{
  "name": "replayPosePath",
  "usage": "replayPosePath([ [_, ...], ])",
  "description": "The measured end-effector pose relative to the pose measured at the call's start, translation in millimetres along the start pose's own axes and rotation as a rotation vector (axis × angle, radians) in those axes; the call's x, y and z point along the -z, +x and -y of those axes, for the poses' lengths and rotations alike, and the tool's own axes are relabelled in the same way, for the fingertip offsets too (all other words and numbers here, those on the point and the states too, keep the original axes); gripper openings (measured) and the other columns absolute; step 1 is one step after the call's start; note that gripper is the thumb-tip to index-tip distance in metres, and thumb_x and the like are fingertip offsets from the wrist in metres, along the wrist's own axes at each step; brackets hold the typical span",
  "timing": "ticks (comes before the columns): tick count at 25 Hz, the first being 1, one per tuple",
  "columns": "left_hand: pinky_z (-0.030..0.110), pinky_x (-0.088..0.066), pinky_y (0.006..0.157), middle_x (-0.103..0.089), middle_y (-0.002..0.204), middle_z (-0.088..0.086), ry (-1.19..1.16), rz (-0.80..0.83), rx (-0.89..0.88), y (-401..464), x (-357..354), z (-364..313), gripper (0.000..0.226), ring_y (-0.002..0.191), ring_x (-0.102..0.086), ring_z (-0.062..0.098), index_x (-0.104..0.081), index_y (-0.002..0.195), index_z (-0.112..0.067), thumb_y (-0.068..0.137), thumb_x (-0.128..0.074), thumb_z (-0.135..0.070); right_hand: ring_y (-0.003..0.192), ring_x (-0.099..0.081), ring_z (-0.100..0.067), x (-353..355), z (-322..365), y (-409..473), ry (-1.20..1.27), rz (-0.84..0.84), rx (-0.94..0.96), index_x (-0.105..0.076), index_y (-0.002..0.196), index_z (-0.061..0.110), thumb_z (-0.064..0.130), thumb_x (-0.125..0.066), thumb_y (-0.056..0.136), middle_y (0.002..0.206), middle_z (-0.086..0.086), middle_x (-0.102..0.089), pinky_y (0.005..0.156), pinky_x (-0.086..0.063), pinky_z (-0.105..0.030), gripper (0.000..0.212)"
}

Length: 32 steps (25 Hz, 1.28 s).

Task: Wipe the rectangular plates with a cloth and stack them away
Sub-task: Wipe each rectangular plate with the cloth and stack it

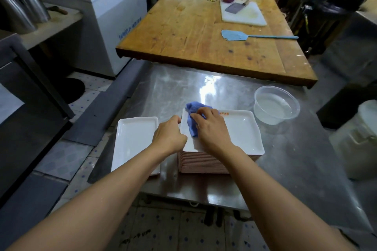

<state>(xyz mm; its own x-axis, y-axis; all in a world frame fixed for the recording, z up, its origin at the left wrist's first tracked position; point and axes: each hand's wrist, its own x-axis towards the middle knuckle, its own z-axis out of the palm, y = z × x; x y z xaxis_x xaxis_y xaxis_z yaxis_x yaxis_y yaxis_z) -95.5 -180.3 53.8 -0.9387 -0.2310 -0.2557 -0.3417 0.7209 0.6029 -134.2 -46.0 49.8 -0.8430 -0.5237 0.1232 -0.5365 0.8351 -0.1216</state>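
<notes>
Here the right hand [212, 128] lies on a blue cloth [193, 117], fingers loosely bent over it and pressing it down onto the top plate [240, 132] of a tall stack [204, 164] of white rectangular plates. The cloth sits at the far left corner of that plate, bunched, part of it sticking out past the fingertips. The left hand [169, 135] is curled at the stack's left edge, its fingertips touching the rim of the top plate; whether it truly grips the rim cannot be told.

Just left of the stack lies a second, low pile [134, 142] of the same white plates; at least two can be made out, one rim peeking from beneath the upper one. The tall stack holds too many thin rims to count.

Both piles rest on a steel table [285, 159] with a shiny, smeared top. One clear plastic tub [276, 107] with water in it stands near the stack's far right corner. Beyond, a wooden table [193, 26] overlaps the steel one's far edge. It carries one white cutting board [244, 16] with one cleaver [234, 8] on it, one light blue fly swatter [244, 35], and some bowls at the far end. A white chest freezer [106, 6] stands to the left on a tiled floor [81, 98].
</notes>
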Motion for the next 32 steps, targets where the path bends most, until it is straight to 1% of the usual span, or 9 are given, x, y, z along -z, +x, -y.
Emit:
replayPosePath([
  [3,0.037,-0.055,0.073,-0.064,0.089,0.004,-0.006,0.018,0.027,0,-1,-2,0.040,0.083,-0.062,0.026,-0.046,0.110,-0.023,0.074,-0.054,-0.010,0.110,-0.047,-0.025,11,-30,-17,-0.020,-0.038,-0.136,-0.055,0.123,0.015,0.023,-0.047,0.092,0.127,-0.005,-0.051,0.088,-0.033,-0.032,0.032],
  [7,0.044,-0.055,0.077,-0.062,0.085,0.006,-0.027,0.014,0.031,-1,-2,-2,0.039,0.085,-0.063,0.031,-0.045,0.109,-0.021,0.073,-0.051,-0.006,0.110,-0.049,-0.025,26,-68,-35,-0.082,-0.048,-0.275,-0.054,0.122,0.016,0.022,-0.036,0.097,0.125,-0.004,-0.053,0.090,-0.036,-0.033,0.031],
  [10,0.045,-0.055,0.078,-0.063,0.089,0.009,-0.038,0.004,0.043,-4,-2,-4,0.038,0.087,-0.062,0.032,-0.045,0.107,-0.020,0.073,-0.051,-0.005,0.111,-0.047,-0.024,34,-71,-35,-0.097,-0.023,-0.267,-0.052,0.118,0.015,0.020,-0.037,0.097,0.124,-0.004,-0.054,0.093,-0.031,-0.033,0.027],
  [14,0.045,-0.055,0.078,-0.065,0.090,0.011,-0.048,-0.028,0.064,-6,-4,-8,0.036,0.086,-0.063,0.034,-0.046,0.105,-0.019,0.072,-0.051,-0.003,0.107,-0.049,-0.027,48,-75,-55,-0.077,0.074,-0.229,-0.058,0.106,0.013,0.014,-0.045,0.092,0.117,-0.007,-0.059,0.087,-0.034,-0.033,0.020],
  [20,0.043,-0.055,0.078,-0.065,0.091,0.011,-0.046,-0.042,0.067,-9,-4,-8,0.034,0.085,-0.063,0.032,-0.046,0.106,-0.019,0.076,-0.052,-0.005,0.097,-0.050,-0.027,52,-53,-98,0.179,0.081,-0.250,-0.057,0.080,0.017,-0.004,-0.048,0.081,0.101,-0.006,-0.061,0.073,-0.036,-0.029,0.023],
  [23,0.037,-0.055,0.072,-0.064,0.091,0.009,-0.123,-0.029,0.060,-10,-3,-3,0.032,0.082,-0.063,0.030,-0.047,0.108,-0.022,0.080,-0.054,-0.009,0.087,-0.050,-0.018,47,-29,-95,0.338,0.001,-0.179,-0.062,0.081,0.013,-0.003,-0.051,0.083,0.094,0.010,-0.060,0.068,-0.029,-0.023,0.019],
  [27,0.030,-0.048,0.053,-0.058,0.080,0.009,-0.376,0.050,0.052,-13,2,3,0.034,0.059,-0.055,0.023,-0.051,0.118,-0.019,0.087,-0.050,-0.005,0.076,-0.043,-0.003,35,18,-72,0.517,-0.021,-0.031,-0.068,0.081,0.006,-0.002,-0.057,0.081,0.084,-0.002,-0.066,0.062,-0.032,-0.015,0.014],
  [29,0.026,-0.048,0.049,-0.059,0.073,0.007,-0.436,0.109,0.051,-14,6,6,0.039,0.050,-0.054,0.019,-0.051,0.124,-0.022,0.090,-0.044,-0.003,0.075,-0.049,-0.009,26,30,-61,0.514,0.004,-0.006,-0.070,0.085,0.003,-0.002,-0.058,0.080,0.081,-0.005,-0.064,0.064,-0.038,-0.022,0.014],
  [32,0.021,-0.049,0.045,-0.061,0.072,0.006,-0.443,0.171,0.045,-14,11,7,0.050,0.047,-0.057,0.014,-0.047,0.132,-0.027,0.092,-0.037,0.000,0.091,-0.054,-0.029,20,29,-46,0.474,0.057,-0.050,-0.070,0.094,0.005,0.008,-0.058,0.088,0.095,-0.016,-0.063,0.074,-0.036,-0.028,0.014],
])
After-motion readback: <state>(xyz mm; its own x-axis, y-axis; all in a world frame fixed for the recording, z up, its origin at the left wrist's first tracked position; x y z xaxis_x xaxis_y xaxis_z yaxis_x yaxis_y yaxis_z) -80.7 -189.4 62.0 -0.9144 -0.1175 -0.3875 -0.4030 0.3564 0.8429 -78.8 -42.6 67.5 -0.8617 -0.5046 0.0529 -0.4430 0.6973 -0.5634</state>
